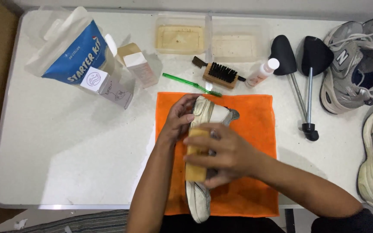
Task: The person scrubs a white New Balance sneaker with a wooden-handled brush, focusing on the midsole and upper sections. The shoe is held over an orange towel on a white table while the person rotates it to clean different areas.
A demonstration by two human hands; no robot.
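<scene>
Counted: 1 white sneaker point(200, 129) on 1 orange cloth point(255, 125); 1 yellow sponge point(196, 159); 3 grey sneakers point(350, 73) at right edge; 2 black shoe trees point(301, 64); 2 clear tubs point(208, 41); 1 wood brush point(221, 74); 1 green toothbrush point(186, 83); 1 small bottle point(262, 72); 1 blue pouch point(76, 54); 2 small boxes point(121, 77); 2 hands.

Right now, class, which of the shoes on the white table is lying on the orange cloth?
The white sneaker in the middle, held by both hands and lying on the orange cloth. The grey sneakers sit on the bare table at the right edge.
</scene>
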